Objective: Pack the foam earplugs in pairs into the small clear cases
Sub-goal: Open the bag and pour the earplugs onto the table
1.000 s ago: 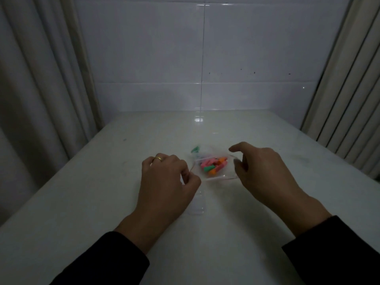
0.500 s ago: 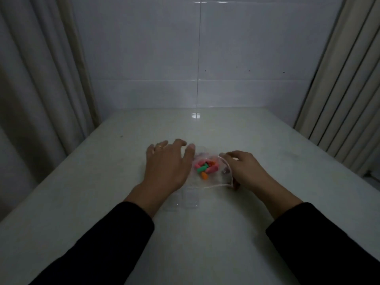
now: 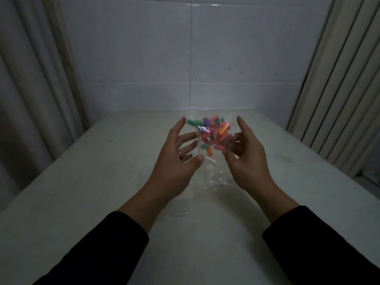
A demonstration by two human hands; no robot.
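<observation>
1. While both hands are raised over the middle of the white table [image 3: 86, 198], the left hand [image 3: 174, 159] is spread open, palm turned inward, thumb tip just beside the lower left of the crinkled clear plastic bag [image 3: 213, 161]; a ring shows on one finger. Whether its fingertips touch the film cannot be told.
2. Right hand [image 3: 246, 157] is half open with fingers curled; its fingertips [image 3: 230, 150] lie against the right side of the bag, apparently pinching the film. Contact is blurred.
3. Bag sits between the two hands, off the surface, its upper part packed with the small bullet-shaped foam earplugs [image 3: 213, 133] in pink, orange, green and purple. One green plug pokes out toward the upper left, near the left index fingertip. Lower part of the bag hangs slack and empty of plugs.
4. Small clear plastic cases [image 3: 177, 206] lie on the table under the left wrist, toward the near edge; outlines are faint, and the count is not legible.
5. Dim lighting and motion blur; both black sleeves [image 3: 98, 247] are cut off by the lower frame.
</observation>
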